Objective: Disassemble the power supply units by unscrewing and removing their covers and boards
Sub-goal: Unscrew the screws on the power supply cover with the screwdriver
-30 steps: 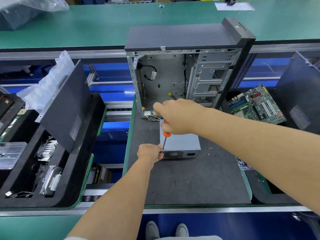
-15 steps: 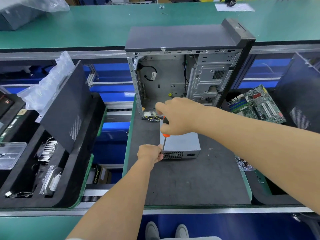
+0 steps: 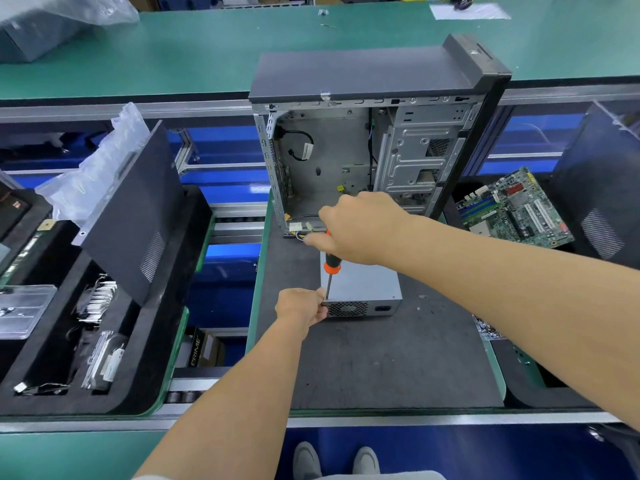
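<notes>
Dark grey matting (image 3: 381, 368) covers the work pallet, where a silver power supply unit (image 3: 362, 289) lies under both hands.
Nearest, the left hand (image 3: 301, 306) curls its fingers against the unit's front left corner, beside the perforated fan grille; the right hand (image 3: 360, 228) wraps around the black-and-orange screwdriver (image 3: 330, 263), its shaft pointing down at that corner. Behind stands an open metal computer case (image 3: 363, 147), dark-topped and bare inside but for cables. Left, a black foam tray (image 3: 114, 341) holds a leaning panel; a box below it reads "PRIME". Right, a green motherboard (image 3: 512, 209). Beyond runs a green bench (image 3: 207, 46).
</notes>
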The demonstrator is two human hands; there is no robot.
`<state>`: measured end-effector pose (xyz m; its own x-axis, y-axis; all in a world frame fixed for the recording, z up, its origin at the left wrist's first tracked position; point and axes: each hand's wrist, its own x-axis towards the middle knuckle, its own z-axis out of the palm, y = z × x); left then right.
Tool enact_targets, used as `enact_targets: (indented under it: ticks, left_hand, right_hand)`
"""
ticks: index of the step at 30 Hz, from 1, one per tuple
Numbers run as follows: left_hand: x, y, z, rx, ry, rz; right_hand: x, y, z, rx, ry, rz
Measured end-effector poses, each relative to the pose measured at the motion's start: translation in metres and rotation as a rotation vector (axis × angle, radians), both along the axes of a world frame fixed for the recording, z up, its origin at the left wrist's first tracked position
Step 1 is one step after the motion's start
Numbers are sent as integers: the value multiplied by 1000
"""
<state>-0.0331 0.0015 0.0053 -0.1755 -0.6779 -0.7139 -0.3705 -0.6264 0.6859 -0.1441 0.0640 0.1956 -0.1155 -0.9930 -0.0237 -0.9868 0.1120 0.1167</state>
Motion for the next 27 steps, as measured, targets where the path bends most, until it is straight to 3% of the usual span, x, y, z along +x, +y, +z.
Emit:
enact_targets:
  ticks: [5, 9, 16, 21, 27]
  left_hand:
    - [-1, 0, 0, -5, 3, -16]
    - [-1, 0, 1, -6, -11, -22]
    - [-1, 0, 1, 2, -6, -20]
    - [-1, 1, 3, -4, -11, -3]
    - [0, 1, 4, 4, -2, -9]
  right_hand:
    - [-1, 2, 0, 87, -159, 85]
    - [-1, 2, 1, 55, -72, -19]
    - [-3, 4, 2, 37, -71, 60]
    - [0, 4, 5, 14, 186, 6]
    - [0, 4, 1, 43, -52, 62]
